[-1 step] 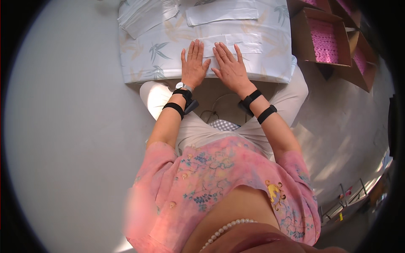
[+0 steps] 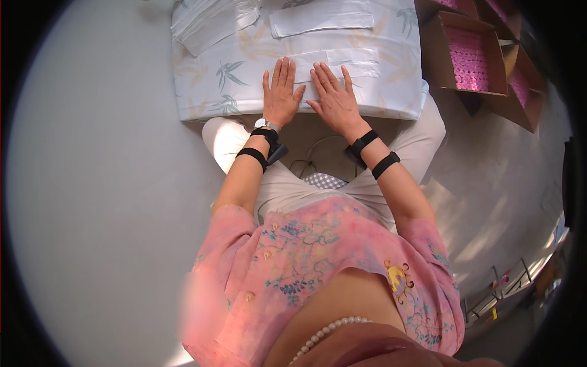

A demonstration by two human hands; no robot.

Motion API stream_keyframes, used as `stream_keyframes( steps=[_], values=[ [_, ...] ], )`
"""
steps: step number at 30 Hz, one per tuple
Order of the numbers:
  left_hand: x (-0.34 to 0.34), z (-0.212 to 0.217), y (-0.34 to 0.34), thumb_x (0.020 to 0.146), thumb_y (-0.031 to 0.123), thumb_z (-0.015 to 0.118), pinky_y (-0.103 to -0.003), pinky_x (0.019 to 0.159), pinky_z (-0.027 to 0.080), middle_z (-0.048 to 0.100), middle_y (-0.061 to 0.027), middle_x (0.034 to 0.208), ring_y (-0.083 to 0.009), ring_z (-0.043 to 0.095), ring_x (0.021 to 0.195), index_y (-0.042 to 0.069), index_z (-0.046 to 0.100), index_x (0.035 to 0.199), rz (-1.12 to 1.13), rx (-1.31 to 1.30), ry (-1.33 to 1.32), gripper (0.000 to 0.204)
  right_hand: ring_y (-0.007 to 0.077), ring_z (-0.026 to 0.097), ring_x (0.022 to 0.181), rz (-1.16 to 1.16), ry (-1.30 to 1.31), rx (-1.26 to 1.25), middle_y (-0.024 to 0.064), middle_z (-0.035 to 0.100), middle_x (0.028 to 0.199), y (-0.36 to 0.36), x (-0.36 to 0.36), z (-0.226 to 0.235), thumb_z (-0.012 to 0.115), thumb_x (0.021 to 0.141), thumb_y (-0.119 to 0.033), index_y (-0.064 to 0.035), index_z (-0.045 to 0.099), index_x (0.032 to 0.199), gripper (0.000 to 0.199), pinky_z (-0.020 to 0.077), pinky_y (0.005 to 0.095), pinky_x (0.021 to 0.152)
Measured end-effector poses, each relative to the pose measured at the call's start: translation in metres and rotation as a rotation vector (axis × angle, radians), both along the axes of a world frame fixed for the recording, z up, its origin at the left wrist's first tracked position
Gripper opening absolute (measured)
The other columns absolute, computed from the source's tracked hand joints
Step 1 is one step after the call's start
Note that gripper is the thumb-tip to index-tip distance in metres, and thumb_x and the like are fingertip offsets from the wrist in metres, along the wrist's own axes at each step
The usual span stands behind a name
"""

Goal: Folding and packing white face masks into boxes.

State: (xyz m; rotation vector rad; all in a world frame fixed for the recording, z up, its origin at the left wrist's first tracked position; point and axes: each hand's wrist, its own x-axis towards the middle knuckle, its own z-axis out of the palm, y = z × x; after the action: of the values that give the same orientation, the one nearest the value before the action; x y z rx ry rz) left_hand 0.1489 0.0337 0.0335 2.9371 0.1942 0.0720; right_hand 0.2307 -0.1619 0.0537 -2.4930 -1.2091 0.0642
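My left hand (image 2: 282,99) lies flat, palm down, at the near edge of a table (image 2: 199,92) covered with white leaf-patterned cloth. Its fingers are straight and the thumb stands apart. Beside it, my right hand (image 2: 336,103) is also palm down and flat, with its fingers a little spread. Neither hand holds anything. The right fingers overlap a flat white strip (image 2: 361,62) of thin paper or plastic, and the left fingertips reach its left end. Farther back lies a white folded stack (image 2: 321,19); a fanned stack (image 2: 215,25) of similar sheets sits at the far left.
Several open cardboard boxes stand right of the table; one box (image 2: 433,52) holds rows of small pink items (image 2: 468,58). My knees flank the table's near corners. Black bands with small dark devices circle both forearms. A metal rack (image 2: 504,290) stands at the lower right.
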Motion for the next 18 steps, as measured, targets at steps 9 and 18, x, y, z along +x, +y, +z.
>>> stream_keyframes(
  steps=[9,18],
  values=[
    [-0.002,-0.003,0.0,0.108,0.046,0.051,-0.055,0.131,0.008,0.027,-0.0102,0.176,-0.0245,0.019,0.164,0.01,0.031,0.168,0.006,-0.005,-0.014,0.073,0.021,0.025,0.162,-0.059,-0.062,-0.126,0.0094,0.036,0.172,-0.012,-0.015,-0.014,0.055,0.103,-0.054,-0.0053,0.041,0.162,0.078,0.0051,0.0594,0.132],
    [-0.002,-0.004,0.001,0.108,0.044,0.052,-0.055,0.131,0.009,0.024,-0.0111,0.177,-0.0285,0.017,0.164,0.01,0.03,0.169,0.006,-0.031,-0.08,0.073,0.0351,0.062,0.118,-0.611,-0.061,0.311,0.0133,0.069,0.123,-0.008,0.11,-0.023,0.072,0.098,-0.03,-0.007,0.066,0.124,0.035,0.0458,0.0489,0.1]
  ],
)
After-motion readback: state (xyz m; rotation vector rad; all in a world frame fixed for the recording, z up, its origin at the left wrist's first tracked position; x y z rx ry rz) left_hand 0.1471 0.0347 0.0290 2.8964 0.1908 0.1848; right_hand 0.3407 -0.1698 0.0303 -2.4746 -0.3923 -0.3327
